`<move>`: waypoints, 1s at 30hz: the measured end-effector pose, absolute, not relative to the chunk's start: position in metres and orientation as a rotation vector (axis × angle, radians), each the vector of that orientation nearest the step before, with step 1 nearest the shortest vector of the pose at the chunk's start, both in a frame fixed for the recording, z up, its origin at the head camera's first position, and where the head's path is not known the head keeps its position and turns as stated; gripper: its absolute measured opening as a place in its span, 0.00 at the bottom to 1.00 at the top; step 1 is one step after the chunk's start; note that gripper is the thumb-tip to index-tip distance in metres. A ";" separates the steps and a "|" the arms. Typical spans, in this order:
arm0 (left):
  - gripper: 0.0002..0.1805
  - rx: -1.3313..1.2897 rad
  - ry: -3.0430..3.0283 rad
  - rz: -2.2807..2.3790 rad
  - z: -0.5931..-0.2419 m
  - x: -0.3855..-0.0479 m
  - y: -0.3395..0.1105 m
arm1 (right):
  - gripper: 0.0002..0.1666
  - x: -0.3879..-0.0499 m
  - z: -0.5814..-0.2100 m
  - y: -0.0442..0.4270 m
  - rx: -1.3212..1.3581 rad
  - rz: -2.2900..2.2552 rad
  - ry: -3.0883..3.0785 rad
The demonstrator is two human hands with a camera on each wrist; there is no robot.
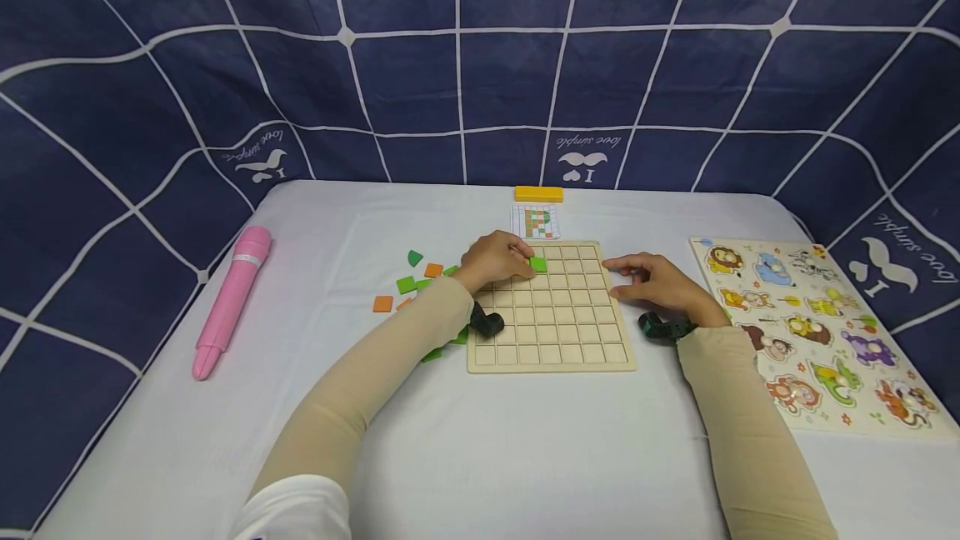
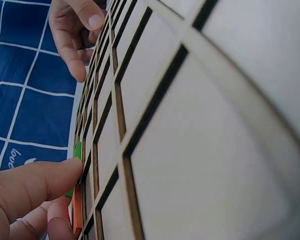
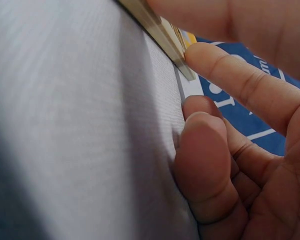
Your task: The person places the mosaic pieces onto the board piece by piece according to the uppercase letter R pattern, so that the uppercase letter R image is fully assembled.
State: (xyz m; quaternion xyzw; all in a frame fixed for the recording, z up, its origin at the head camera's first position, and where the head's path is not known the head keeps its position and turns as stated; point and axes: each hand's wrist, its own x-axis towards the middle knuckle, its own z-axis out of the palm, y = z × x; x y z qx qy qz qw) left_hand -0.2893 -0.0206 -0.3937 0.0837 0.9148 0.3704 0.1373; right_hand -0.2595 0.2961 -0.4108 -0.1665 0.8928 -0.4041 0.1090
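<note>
My left hand (image 1: 497, 261) reaches over the far left part of a wooden grid board (image 1: 551, 371). Between its thumb and fingers it pinches a green square tile (image 1: 538, 264), held at the board's surface. In the left wrist view an orange tile (image 2: 77, 212) shows beside the green tile (image 2: 78, 150), partly behind the fingers; whether it sits in a cell cannot be told. My right hand (image 1: 660, 280) rests by the board's right edge, its fingertips at the rim. The right wrist view shows a fingertip (image 3: 197, 52) against the board's side (image 3: 162, 37), with nothing held.
Loose green and orange tiles (image 1: 382, 304) lie left of the board, partly under the left forearm. A pattern card (image 1: 536, 222) and a yellow block (image 1: 538, 194) lie beyond it. A pink microphone-shaped object (image 1: 234, 298) is at left, an animal puzzle board (image 1: 817, 340) at right.
</note>
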 end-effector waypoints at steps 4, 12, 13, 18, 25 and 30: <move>0.16 0.234 2.651 1.056 -0.394 -0.290 -0.021 | 0.35 -0.260 -0.411 0.296 -0.488 -1.190 2.628; 0.19 0.289 2.619 1.080 -0.395 -0.291 -0.026 | 0.34 -0.261 -0.413 0.296 -0.488 -1.194 2.625; 0.19 0.303 2.620 1.083 -0.394 -0.291 -0.028 | 0.34 -0.261 -0.413 0.296 -0.485 -1.198 2.622; 0.20 0.401 2.617 1.123 -0.390 -0.290 -0.039 | 0.34 -0.260 -0.412 0.296 -0.487 -1.200 2.624; 0.20 0.548 2.504 1.261 -0.381 -0.284 -0.064 | 0.34 -0.261 -0.413 0.296 -0.500 -1.215 2.623; 0.21 0.677 2.416 1.335 -0.376 -0.276 -0.091 | 0.33 -0.261 -0.413 0.296 -0.513 -1.205 2.631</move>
